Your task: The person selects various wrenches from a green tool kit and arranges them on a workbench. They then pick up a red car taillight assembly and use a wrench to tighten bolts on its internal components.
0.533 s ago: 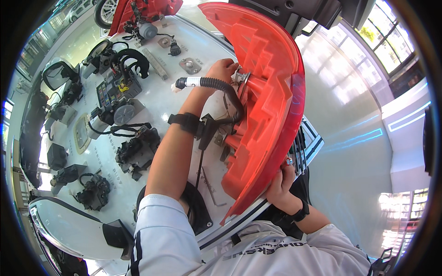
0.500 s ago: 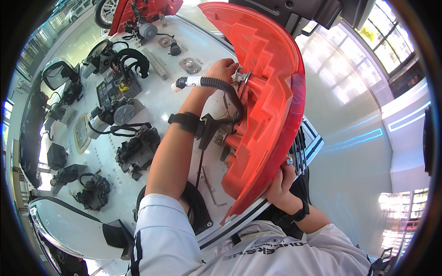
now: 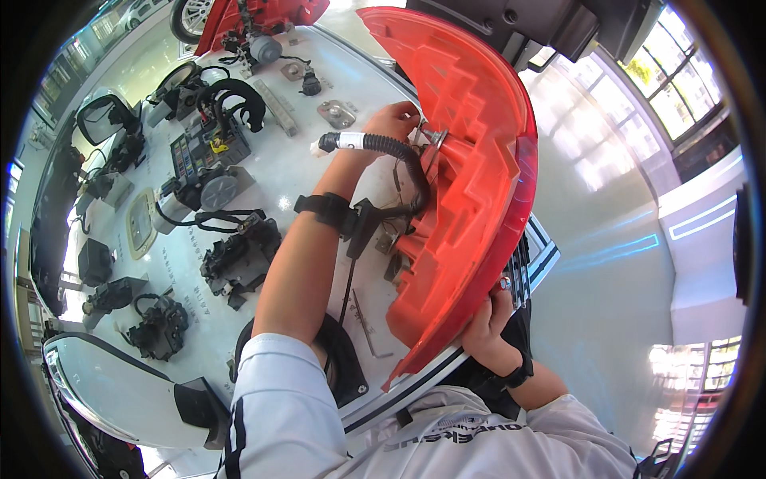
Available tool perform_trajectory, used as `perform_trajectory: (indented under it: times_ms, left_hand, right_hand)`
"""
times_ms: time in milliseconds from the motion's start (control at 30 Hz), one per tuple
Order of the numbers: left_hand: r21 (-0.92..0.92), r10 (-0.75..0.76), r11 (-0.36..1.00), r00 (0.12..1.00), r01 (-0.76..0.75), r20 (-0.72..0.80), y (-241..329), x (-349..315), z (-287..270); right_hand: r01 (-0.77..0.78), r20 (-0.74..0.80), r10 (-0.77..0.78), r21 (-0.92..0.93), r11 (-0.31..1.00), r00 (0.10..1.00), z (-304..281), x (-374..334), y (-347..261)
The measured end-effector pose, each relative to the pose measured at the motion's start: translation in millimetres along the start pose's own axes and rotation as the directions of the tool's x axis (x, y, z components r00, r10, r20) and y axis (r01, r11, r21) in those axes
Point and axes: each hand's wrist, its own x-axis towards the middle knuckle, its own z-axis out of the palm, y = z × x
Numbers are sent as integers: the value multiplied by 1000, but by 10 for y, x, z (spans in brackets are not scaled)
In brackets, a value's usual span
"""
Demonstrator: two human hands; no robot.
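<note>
A large red tail-light housing (image 3: pixel 471 160) stands on edge over the white table (image 3: pixel 303 172), its ribbed back facing me. My left hand (image 3: pixel 391 124) is at a bulb socket (image 3: pixel 435 144) on that back, fingers closed on it, with a black corrugated wiring tube (image 3: pixel 383 145) running across the wrist. A black strap (image 3: pixel 327 207) circles my left forearm. My right hand (image 3: pixel 487 327) grips the housing's lower edge from beneath, wearing a black wristband.
The table holds several car parts: a wing mirror (image 3: pixel 104 120), a black fuse box (image 3: pixel 203 148), black hoses (image 3: pixel 235 96), dark mechanisms (image 3: pixel 239 255), a metal plate (image 3: pixel 339 113). A white body panel (image 3: pixel 112 391) lies at lower left. Glossy floor (image 3: pixel 606 239) spreads right.
</note>
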Motion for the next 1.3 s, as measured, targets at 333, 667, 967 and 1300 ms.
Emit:
perform_trajectory:
  times_ms: [333,667,967,1300]
  left_hand:
    - [305,267,923,961,-235,-68,-328,204,56]
    - [274,46,957,984,-92,170,74,-28,-34]
    - [338,-96,937,995,91,-1,272,-85,32]
    - [207,-150,967,989,149,-12,182,-4,88]
  right_hand:
    - [109,-34,-110,-29,994,993,2,-84,97]
    - [-66,37,66,9,998,997,-43,-36,-6]
    - [-44,-42,51,155,987,998,28,-38,52]
    - [-36,-30,37,38,999,999,3,-125,151]
